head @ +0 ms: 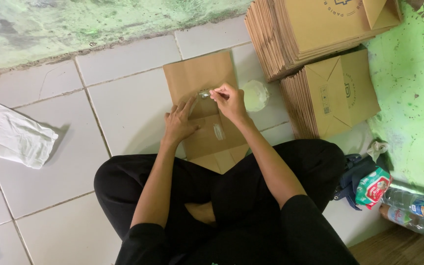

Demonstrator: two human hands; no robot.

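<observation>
Two hands work over a flat brown paper bag (199, 83) that lies on the white tiled floor (123, 98) just in front of our crossed legs. Our left hand (180, 122) lies open, palm down, fingers spread, pressing on the middle of the bag. Our right hand (229, 100) is closed in a pinch around a small silvery tool (205, 93), whose tip touches the bag near its middle fold; we cannot tell what kind of tool it is. The near end of the bag reaches our black trousers (251, 191).

Just beside the right hand, touching the bag's right edge, sits a small round clear container (256, 95) with pale contents. Beyond it, a tall stack of flat brown bags (315, 29) leans near the green wall (413, 88), and a second stack of folded bags (334, 95) stands beside our right knee. Well apart to the left, a crumpled white plastic bag (15, 137) lies on the tiles. At the right, close to the wall, we see a dark blue pouch (357, 174), a small red and green packet (373, 186) and two clear plastic bottles (413, 211) lying on their sides.
</observation>
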